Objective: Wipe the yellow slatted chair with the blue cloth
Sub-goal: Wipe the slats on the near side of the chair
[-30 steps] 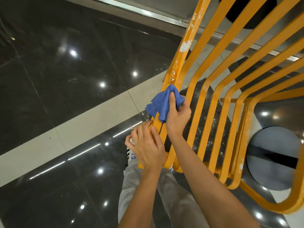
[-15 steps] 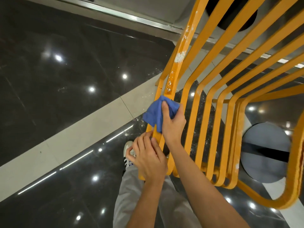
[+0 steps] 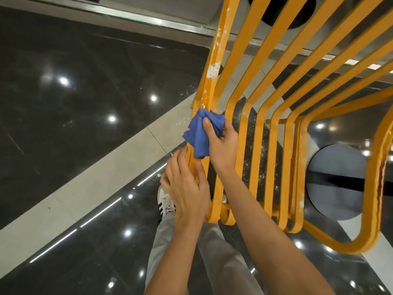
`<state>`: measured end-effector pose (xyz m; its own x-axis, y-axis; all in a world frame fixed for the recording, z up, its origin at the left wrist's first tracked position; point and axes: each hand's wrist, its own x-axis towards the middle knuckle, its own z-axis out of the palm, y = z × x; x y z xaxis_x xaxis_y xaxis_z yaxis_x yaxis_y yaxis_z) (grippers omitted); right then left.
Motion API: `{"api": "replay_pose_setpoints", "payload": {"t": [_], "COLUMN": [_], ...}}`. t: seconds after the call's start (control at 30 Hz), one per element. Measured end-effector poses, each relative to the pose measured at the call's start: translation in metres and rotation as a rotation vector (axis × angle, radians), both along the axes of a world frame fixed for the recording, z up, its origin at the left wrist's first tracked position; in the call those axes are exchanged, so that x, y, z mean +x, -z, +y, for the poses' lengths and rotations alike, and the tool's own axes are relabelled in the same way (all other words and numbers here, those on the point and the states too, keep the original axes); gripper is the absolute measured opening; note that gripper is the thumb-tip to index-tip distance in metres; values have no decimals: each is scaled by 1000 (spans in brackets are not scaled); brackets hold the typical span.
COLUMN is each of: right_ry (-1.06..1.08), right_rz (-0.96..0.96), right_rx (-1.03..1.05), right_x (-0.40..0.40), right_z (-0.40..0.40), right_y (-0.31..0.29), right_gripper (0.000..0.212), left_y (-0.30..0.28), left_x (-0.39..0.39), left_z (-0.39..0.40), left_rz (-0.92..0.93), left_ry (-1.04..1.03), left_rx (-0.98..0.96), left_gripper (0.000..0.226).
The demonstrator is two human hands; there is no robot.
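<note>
The right hand [image 3: 221, 145] grasps the bunched blue cloth [image 3: 201, 133] and presses it against the outermost slat of the yellow slatted chair [image 3: 258, 145]. The left hand [image 3: 187, 188] rests just below on the same slat, fingers loosely curled around it. White specks [image 3: 213, 70] mark the slat above the cloth.

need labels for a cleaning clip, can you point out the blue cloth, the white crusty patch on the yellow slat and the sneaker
crumpled blue cloth [image 3: 198, 135], head view, on its bunched middle left of the thumb
white crusty patch [image 3: 213, 70], head view, on its centre, on the leftmost yellow slat
white striped sneaker [image 3: 165, 202], head view, on the laces
</note>
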<state>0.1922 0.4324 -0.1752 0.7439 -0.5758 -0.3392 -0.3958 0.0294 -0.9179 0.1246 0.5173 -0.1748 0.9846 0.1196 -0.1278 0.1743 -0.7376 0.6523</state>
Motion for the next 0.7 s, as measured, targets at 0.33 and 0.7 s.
{"api": "replay_pose_setpoints", "payload": {"t": [0.33,0.7], "right_ry": [-101,74], "right_rz": [43,-1], "right_rx": [-378,-305], "right_x": [42,51], "right_z": [-2,-5], "right_y": [-1,4], "right_gripper": [48,24], "left_y": [23,18], "left_x": [21,21], "left_z": [-10,-14], "left_rz": [0,48], "left_ry": [222,201], "left_rx": [418,408], "left_gripper": [64,56]}}
